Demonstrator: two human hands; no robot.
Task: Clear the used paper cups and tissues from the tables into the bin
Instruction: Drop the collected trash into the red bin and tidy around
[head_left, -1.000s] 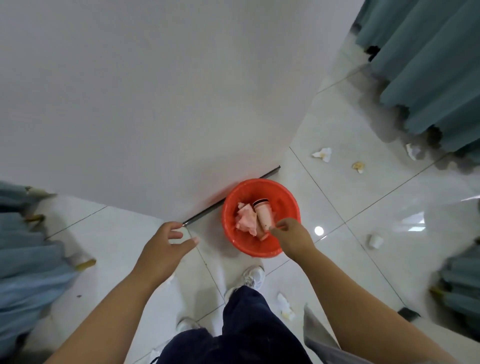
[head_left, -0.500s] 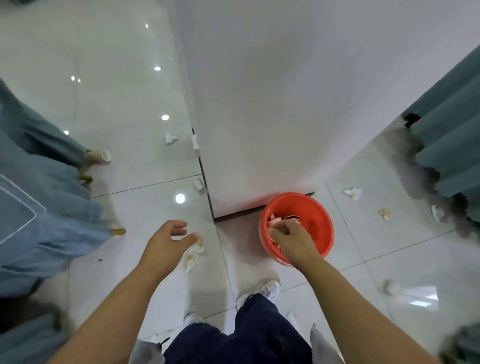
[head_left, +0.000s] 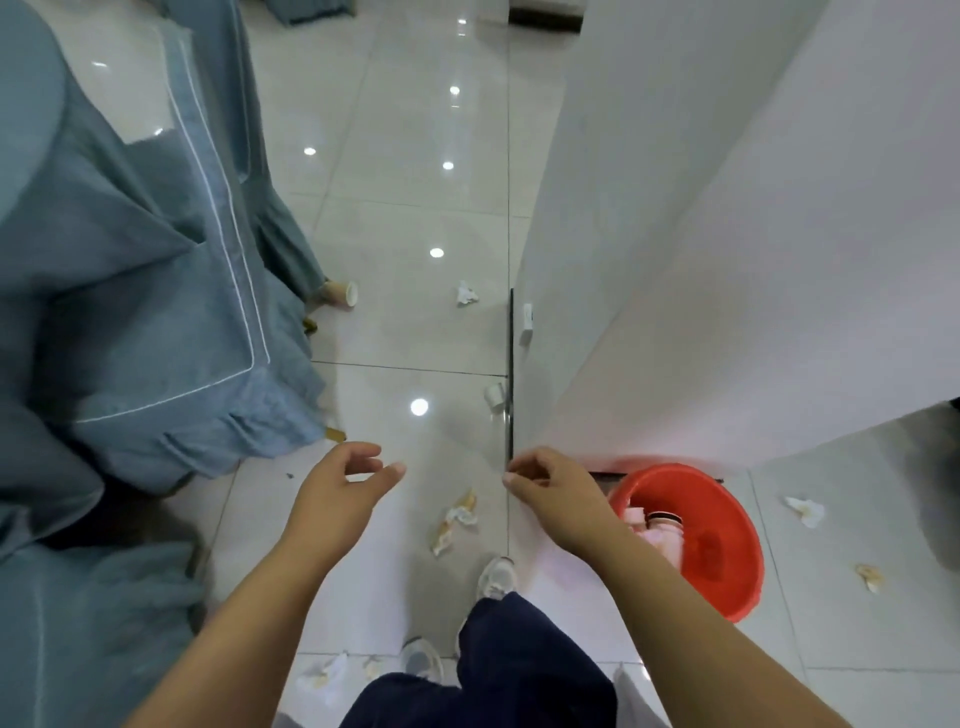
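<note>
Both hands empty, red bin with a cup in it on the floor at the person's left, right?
No: the head view shows the red bin on the person's right, near the right hand. That hand and the left hand are empty, and a cup lies in the bin.

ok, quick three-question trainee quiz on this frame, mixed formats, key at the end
1. True or false: the red bin is empty.
2. The crumpled tissue nearest the hands lies: A in the bin; B on the floor between the left hand and the right hand; C on a table.
3. Fill in: the paper cup beside the blue chair cover lies on its ____.
Key: 1 false, it holds pink tissues and a cup; 2 B; 3 side.
</note>
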